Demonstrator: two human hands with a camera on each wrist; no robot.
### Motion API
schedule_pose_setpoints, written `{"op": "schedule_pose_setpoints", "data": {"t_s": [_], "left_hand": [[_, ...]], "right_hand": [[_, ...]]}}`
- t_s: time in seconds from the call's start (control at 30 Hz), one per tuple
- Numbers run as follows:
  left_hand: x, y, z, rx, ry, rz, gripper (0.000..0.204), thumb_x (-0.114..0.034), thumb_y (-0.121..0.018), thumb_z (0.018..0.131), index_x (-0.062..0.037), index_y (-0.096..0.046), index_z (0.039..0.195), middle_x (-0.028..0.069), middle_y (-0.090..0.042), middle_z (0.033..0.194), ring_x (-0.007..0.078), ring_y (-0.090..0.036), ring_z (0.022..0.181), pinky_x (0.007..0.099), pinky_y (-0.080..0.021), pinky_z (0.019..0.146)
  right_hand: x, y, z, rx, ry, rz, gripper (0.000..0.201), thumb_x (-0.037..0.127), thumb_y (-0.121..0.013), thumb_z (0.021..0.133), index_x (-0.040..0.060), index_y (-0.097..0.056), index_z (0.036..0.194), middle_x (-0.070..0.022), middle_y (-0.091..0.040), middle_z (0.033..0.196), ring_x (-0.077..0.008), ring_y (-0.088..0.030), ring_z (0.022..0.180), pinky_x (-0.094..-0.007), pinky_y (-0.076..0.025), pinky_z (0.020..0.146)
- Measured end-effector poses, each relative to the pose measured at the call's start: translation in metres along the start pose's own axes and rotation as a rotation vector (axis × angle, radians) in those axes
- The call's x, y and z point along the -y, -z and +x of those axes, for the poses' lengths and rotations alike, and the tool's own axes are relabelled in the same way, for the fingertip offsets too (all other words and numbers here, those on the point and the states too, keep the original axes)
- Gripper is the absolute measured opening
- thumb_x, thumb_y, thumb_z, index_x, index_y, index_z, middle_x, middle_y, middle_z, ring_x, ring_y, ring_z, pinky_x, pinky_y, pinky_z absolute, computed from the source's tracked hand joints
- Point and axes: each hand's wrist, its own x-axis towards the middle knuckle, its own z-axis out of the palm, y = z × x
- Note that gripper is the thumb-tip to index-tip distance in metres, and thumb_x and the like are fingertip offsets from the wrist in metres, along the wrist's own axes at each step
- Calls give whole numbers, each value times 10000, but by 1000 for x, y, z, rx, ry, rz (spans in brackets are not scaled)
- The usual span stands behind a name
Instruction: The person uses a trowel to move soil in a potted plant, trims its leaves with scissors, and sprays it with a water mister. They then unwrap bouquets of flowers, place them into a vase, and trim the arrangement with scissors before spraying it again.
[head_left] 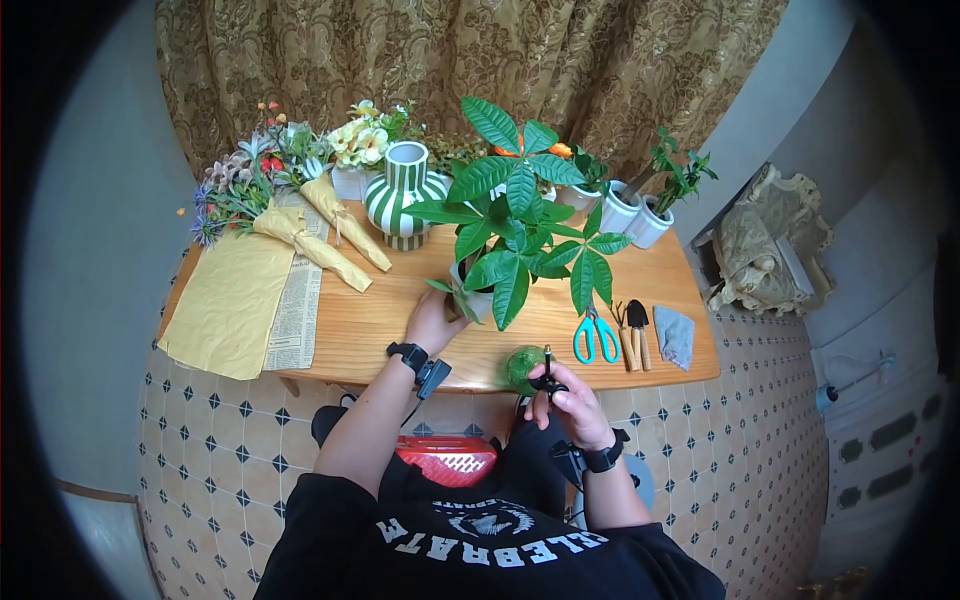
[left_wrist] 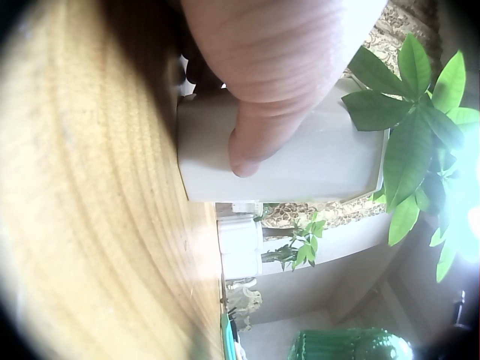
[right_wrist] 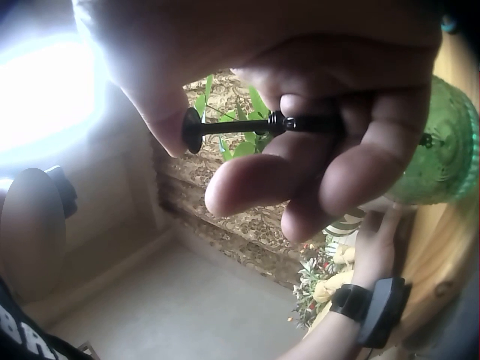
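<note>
Two hands busy, both gripping. Left hand (head_left: 436, 322) around the white pot (left_wrist: 315, 169), thumb flat against the near wall, fingers on the far side mostly hidden. Right hand (head_left: 572, 408) curled about the black pump head of the green glass mister (head_left: 521, 372), thumb against the black plunger (right_wrist: 234, 127). Money tree (head_left: 521, 190), by the look of the leaves, upright in that pot, standing on the counter (head_left: 665, 270) between the striped vase (head_left: 400, 205) and the teal-handled scissors (head_left: 597, 343). Mister raised above the counter, near the front edge.

To work the pump well, judging from the exposed rod, press straight along the line of the plunger, with full, even strokes; a sideways push likely to make it bind. Keep the bottle upright and the fingers firm around the head, glass being slippery when wet. Check the brass-coloured nozzle before each press, and aim clear of the kraft paper (head_left: 220, 300). Keep the left hand low on the pot, away from the leaves, and turn gently to reach other sides.

Legible writing: "CELEBRATE" in white across the black shirt (head_left: 470, 520). On the newsprint-patterned paper (head_left: 292, 315), lines too small to read. On pot and mister, no label visible.
</note>
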Motion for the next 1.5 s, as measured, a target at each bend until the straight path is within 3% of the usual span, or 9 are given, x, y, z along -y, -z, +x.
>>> {"op": "schedule_pose_setpoints", "data": {"t_s": [0.43,0.97,1.13,1.17,1.3,1.5], "left_hand": [[0,0,0,5,8,13,488,-223,-771,702,-4,-525,1063,155,-609,937,328,-575,922,421,-464,816],[8,-5,0,-11,-7,-6,491,-254,-770,702,-12,-537,1060,148,-610,942,330,-575,934,419,-465,820],[3,-3,1,-27,13,-39,488,-261,-765,694,-17,-558,1063,149,-608,962,325,-575,942,417,-478,814],[-3,2,0,35,84,-30,540,-218,-764,704,-7,-533,1144,194,-594,1056,354,-569,1020,420,-474,870],[0,5,1,69,103,-29,524,-261,-772,705,-16,-538,1104,182,-584,1088,347,-567,1023,415,-472,872],[6,2,0,-18,45,-95,563,-255,-781,696,-17,-510,1127,181,-585,1085,355,-544,1049,420,-446,911]], "right_hand": [[-7,7,3,-58,112,134,404,285,-523,926,11,-451,1214,-59,-526,630,-178,-577,671,-296,-450,718],[-24,9,-7,-101,26,152,334,265,-502,942,33,-466,1180,-54,-512,602,-176,-562,629,-312,-457,712],[-24,4,-15,-143,-21,89,386,326,-518,932,30,-484,1178,-52,-507,590,-181,-561,620,-312,-465,704],[-24,3,-15,-149,-30,72,399,339,-522,929,30,-488,1178,-52,-507,591,-182,-561,620,-311,-465,703],[-18,-7,-15,-174,-30,2,464,384,-518,918,19,-476,1202,-47,-490,592,-159,-521,577,-318,-472,694],[-6,-25,-9,-119,-42,-119,580,436,-553,882,-13,-453,1236,-57,-507,605,-172,-539,597,-312,-463,690]]}}
